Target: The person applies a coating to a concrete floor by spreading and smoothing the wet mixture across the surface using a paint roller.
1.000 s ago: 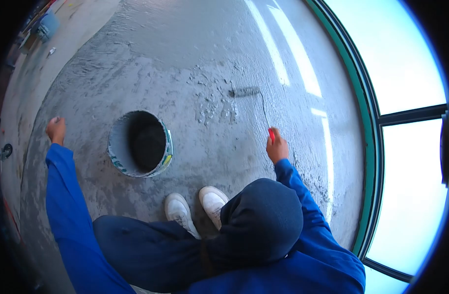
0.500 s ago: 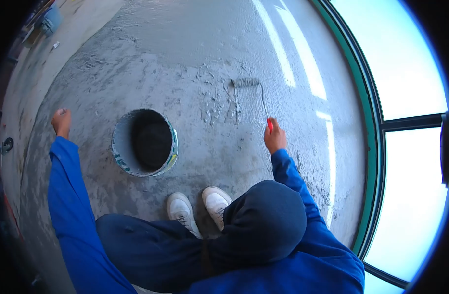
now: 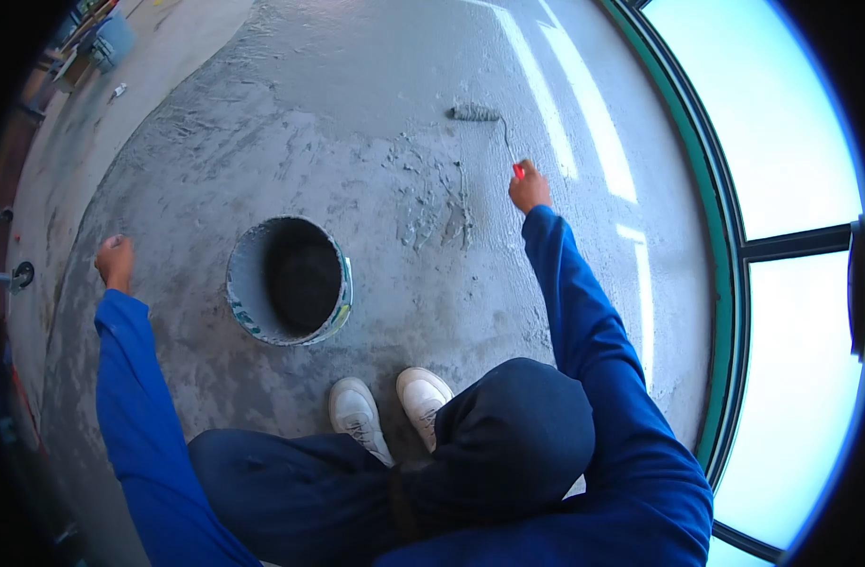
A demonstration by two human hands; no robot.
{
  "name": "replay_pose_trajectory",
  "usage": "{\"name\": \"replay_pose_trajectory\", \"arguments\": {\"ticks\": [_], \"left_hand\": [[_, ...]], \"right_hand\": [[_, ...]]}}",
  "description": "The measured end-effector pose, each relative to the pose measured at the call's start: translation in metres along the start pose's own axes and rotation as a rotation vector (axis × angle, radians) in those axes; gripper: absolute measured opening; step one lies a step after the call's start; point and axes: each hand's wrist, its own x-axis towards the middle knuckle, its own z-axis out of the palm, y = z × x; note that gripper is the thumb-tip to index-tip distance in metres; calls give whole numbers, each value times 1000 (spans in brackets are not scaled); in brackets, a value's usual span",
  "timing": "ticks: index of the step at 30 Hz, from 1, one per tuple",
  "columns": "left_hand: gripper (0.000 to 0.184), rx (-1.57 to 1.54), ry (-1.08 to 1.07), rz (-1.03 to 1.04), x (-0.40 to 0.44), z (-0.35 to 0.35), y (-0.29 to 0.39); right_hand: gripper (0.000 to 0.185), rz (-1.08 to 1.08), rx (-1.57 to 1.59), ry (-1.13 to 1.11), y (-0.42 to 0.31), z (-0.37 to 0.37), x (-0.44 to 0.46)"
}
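My right hand point(image 3: 529, 187) is closed around the red handle of a paint roller point(image 3: 476, 112), arm stretched forward. The roller's sleeve, coated in grey, rests on the wet grey floor point(image 3: 376, 85). Just nearer to me lie lumpy smears of thick grey coating point(image 3: 430, 194). Off to the left, my left hand point(image 3: 115, 262) is curled into a loose fist over the floor, with nothing visible in it. Between my hands stands a coating-splashed bucket point(image 3: 239, 283), its inside dark and its contents hard to make out.
My white shoes point(image 3: 359, 416) are planted behind the bucket. Along the right runs a green-edged window frame point(image 3: 708, 217) with bright panes. At the far left are another bucket point(image 3: 114, 40) and a small caster wheel point(image 3: 22, 275).
My right hand has pushed the roller forward, away from me, over the wet floor. My left hand stays curled at the left; the whole view has shifted slightly.
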Motion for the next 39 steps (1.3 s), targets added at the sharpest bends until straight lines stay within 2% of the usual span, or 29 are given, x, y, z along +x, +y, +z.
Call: {"name": "replay_pose_trajectory", "arguments": {"ticks": [3, 6, 8, 10, 13, 16, 19, 23, 25, 30, 35, 39], "left_hand": [[38, 101, 28, 97, 16, 15, -11], [38, 66, 70, 140, 39, 44, -20], [38, 33, -3, 164, 39, 51, -10], [38, -2, -45, 159, 43, 61, 0], [39, 0, -64, 123, 41, 71, 9], [39, 86, -85, 125, 17, 57, 30], [39, 79, -55, 101, 25, 56, 19], [38, 69, -44, 99, 13, 34, 16], [38, 44, -47, 92, 13, 24, 13], [36, 21, -23, 106, 23, 15, -19], [35, 30, -53, 23, 14, 4, -20], [34, 6, -3, -29, 1, 1, -13]], "right_hand": [[31, -38, -36, 2, 36, -9, -70], [32, -61, -52, 16, 65, -32, -163], [38, -69, -61, 11, 83, -46, -224], [38, 27, 18, -38, 83, -69, -273], [39, 19, 178, -41, 108, -68, -318], [39, 65, 178, -103, 96, -59, -322], [38, 53, 47, -38, 58, -40, -278], [32, -38, 72, 47, 16, -10, -182], [33, -8, -10, 24, -3, 2, -128], [29, -65, 73, 95, -35, 8, -20], [29, -22, 48, 86, -52, 14, 35], [27, -59, 29, 95, -32, 26, 26]]}}
